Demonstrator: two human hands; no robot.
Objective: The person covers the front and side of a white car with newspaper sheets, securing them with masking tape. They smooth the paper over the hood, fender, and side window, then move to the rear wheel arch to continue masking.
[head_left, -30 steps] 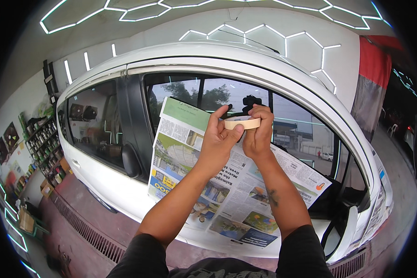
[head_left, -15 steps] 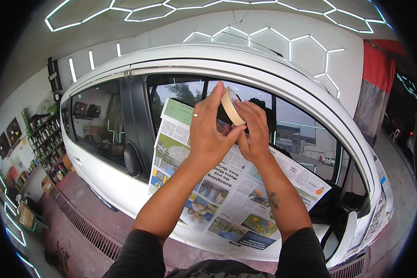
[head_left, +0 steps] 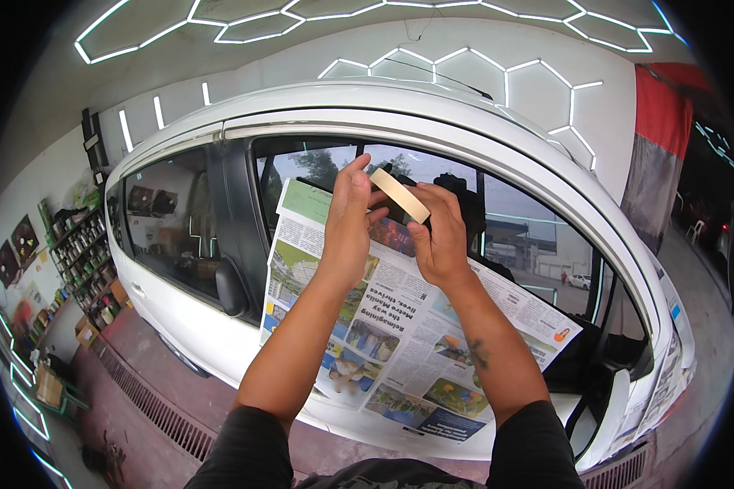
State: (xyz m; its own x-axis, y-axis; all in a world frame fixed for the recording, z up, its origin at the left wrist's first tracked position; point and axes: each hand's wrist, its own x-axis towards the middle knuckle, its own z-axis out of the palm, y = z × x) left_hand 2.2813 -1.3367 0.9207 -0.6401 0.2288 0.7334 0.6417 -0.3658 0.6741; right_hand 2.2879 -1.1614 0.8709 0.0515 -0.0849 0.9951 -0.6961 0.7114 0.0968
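A roll of cream masking tape (head_left: 401, 196) is gripped in my right hand (head_left: 440, 238), thumb below and fingers behind it. Just left of the roll, my left hand (head_left: 349, 222) has its fingers stretched and apart. Some of its fingertips come close to the roll's inner side, and whether they touch it I cannot tell. Under both hands a large newspaper sheet (head_left: 412, 326) lies slanted over the door of a white car (head_left: 212, 322). Its upper edge covers the lower part of the side window (head_left: 530, 244).
A black door handle (head_left: 233, 283) juts out left of the newspaper. A side mirror (head_left: 599, 420) stands out at lower right. Shelves of cans (head_left: 81, 257) line the left wall, and a drain grate (head_left: 151, 399) runs along the floor.
My left hand has drawn away to the left from the roll and its fingers have spread. The roll, still in my right hand, has come slightly lower and tilted more toward level.
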